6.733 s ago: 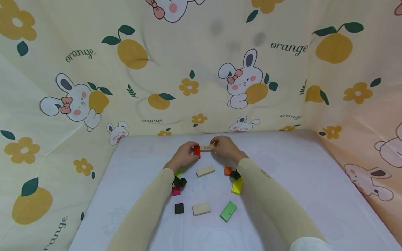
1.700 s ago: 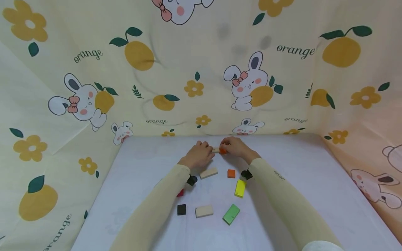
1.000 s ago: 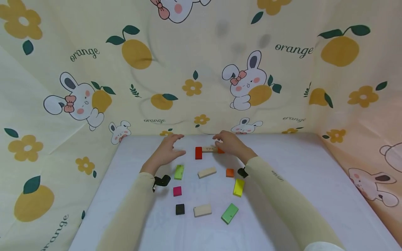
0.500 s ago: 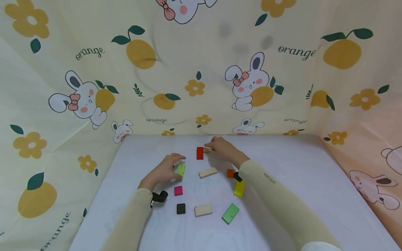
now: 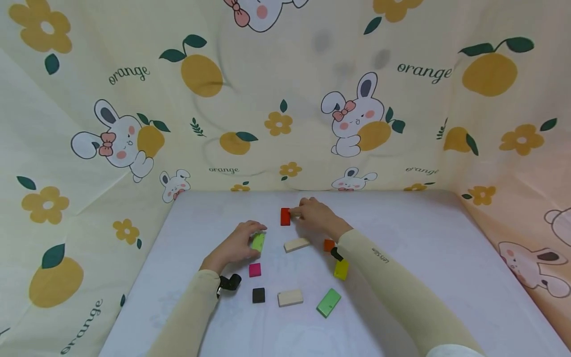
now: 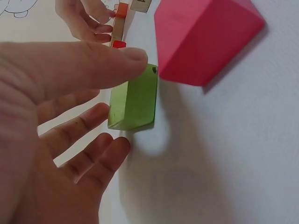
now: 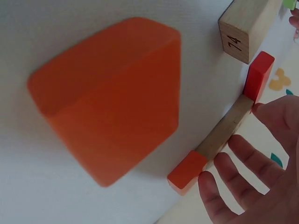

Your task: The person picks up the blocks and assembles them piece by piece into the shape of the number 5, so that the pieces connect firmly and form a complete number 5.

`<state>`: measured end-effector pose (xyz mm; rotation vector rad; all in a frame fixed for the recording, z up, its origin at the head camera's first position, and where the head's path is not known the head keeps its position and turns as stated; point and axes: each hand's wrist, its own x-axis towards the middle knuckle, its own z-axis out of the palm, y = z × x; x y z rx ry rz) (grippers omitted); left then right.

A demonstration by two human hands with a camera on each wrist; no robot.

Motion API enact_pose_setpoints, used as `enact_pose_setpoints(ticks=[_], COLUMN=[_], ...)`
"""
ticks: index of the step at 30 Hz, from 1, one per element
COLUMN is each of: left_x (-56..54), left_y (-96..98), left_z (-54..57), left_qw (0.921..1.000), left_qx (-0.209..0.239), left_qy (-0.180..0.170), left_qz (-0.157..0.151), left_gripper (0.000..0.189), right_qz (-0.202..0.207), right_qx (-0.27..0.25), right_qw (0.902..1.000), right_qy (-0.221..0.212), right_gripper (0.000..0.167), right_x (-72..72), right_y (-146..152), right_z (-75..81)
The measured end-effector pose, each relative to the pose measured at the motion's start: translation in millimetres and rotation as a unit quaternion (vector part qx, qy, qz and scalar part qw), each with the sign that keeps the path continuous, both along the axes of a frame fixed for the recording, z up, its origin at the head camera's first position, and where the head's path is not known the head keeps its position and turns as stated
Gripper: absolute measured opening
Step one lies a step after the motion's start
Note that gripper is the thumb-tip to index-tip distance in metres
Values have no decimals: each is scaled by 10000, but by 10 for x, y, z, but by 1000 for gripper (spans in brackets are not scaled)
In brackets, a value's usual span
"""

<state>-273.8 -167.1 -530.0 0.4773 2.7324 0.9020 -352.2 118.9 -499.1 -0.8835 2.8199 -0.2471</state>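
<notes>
My left hand point(image 5: 236, 244) spans a light green block point(image 5: 257, 242) on the table's left side, thumb at its near end, fingers at its far side. In the left wrist view the thumb overlaps the green block point(image 6: 140, 100) and the other fingers are spread beside it. My right hand point(image 5: 317, 216) is at a row at the back: a red block point(image 5: 285, 216), a natural wood plank point(image 7: 226, 123) and an orange block point(image 7: 188, 170). Its fingertips lie along the plank's far side, the uppermost at the joint with the red block. In the head view it covers most of the plank.
A wood block point(image 5: 296, 244) lies in the middle, another wood block point(image 5: 290, 298) nearer. Around them are a magenta block point(image 5: 255, 269), a black block point(image 5: 258, 295), a green block point(image 5: 328, 303), a yellow block point(image 5: 341, 270) and an orange block point(image 5: 328, 245). A printed cloth point(image 5: 285, 99) hangs behind the table.
An orange block has joined the right end of the plank at the back. My left hand has left the row and come down to the light green block; my right has shifted left along the plank.
</notes>
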Motion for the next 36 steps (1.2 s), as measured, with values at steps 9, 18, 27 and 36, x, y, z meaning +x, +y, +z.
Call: enact_pose_setpoints(ticks=[9,18,27,36], left_x=[-24,7,-38,-110], left_y=[-6,44,76,188], left_z=[-41,19,58,168], left_qw=[9999,9994,9992,9988], left_qx=[136,229,315,472], left_qy=[-27,-189,-195,-134], left_qz=[29,187,171,-78], left_gripper=[62,60,61,61], right_qz=[11,55,30,54], right_qx=[-94,-25,-18,79], right_qw=[10000,10000,10000,9999], right_qy=[33,36,-1,-44], right_gripper=[44,44,43,44], right_x=[55,71,55,50], right_y=[8,7,9,14], right_z=[25,76,60,70])
